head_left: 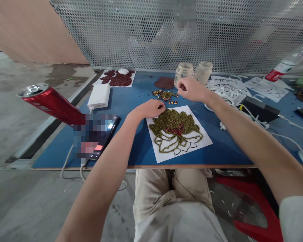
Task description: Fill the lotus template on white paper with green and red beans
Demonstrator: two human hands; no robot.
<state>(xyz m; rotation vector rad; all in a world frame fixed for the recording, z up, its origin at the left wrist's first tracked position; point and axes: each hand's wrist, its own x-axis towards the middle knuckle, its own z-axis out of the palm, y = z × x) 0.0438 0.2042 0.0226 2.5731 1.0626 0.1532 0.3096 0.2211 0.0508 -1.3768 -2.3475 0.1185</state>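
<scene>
A white paper [158, 156] on the blue table carries a flower outline. Much of its upper part is covered with small green beans [168, 118], with dark red beans [175, 130] at the centre. My left hand [153, 109] rests by the paper's upper left edge, its fingers curled together; anything in them is hidden. Raised near the glass jars, my right hand [192, 89] has its fingers pinched closed, and I cannot make out what they hold. Between and behind the hands lies a pile of mixed beans and kernels [164, 96]. Behind it is a flat brown patch [164, 82].
Two glass jars [204, 71] stand at the back. To the left are a red can [53, 104], a phone [104, 137], a white power bank [99, 95] and a bean-covered sheet [117, 79]. Tangled white cables [228, 95], drawn sheets and a plastic bottle [280, 69] occupy the right.
</scene>
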